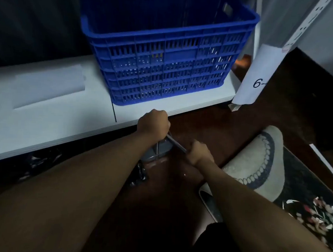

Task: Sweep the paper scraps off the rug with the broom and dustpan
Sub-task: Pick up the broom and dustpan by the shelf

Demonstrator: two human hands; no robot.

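Observation:
My left hand grips the top of a thin metal handle that runs down to a grey dustpan on the dark floor just in front of the white shelf. My right hand grips a second thin metal rod, which slants up towards my left hand; I cannot see the broom head. Colourful paper scraps lie scattered on a dark rug at the right edge, well away from both hands. A grey mat with a dark looped border lies beside that rug.
A blue slatted crate stands on a low white shelf straight ahead. A white post carries a paper sheet marked "6-" at the right. Crumpled black plastic lies under my left forearm, and a white-edged dark object under my right.

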